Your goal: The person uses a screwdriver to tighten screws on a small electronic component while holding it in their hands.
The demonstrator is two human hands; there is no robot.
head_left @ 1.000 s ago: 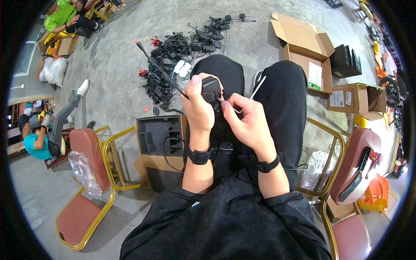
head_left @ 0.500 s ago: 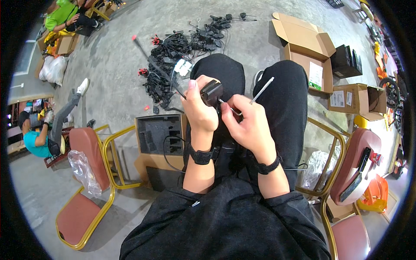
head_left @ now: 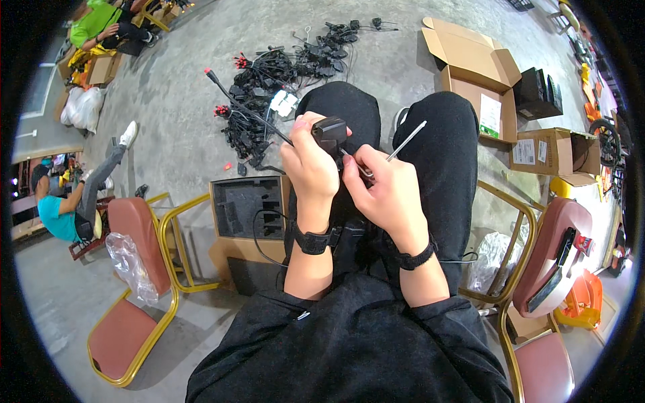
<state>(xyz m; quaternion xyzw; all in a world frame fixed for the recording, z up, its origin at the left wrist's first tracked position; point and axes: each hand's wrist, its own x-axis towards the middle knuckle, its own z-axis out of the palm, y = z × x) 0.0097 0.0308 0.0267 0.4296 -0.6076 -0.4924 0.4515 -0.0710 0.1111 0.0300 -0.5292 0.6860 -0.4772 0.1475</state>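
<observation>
Above my lap, my left hand [head_left: 309, 161] is closed around a small black plastic housing [head_left: 329, 132]. A black cable [head_left: 245, 107] with a red tip runs from that hand out to the upper left. In a pinch, my right hand [head_left: 384, 188] grips a thin silver bent rod that looks like a hex key [head_left: 407, 140]. Its long arm points up and right, while the other end meets the underside of the housing near my left fingers. The exact contact spot is hidden by my fingers.
Tangled black cabled parts [head_left: 269, 80] lie on the floor ahead, beside small white pieces [head_left: 283, 103]. An open cardboard box [head_left: 470, 67] is at the right; a foam-lined box [head_left: 245, 208] sits left of my legs. Chairs [head_left: 138, 235] flank me. Two other people are at the left.
The black housing has turned slightly in my left hand, showing a broader face. Its cable has shifted a little, and my right hand with the hex key has hardly moved.
</observation>
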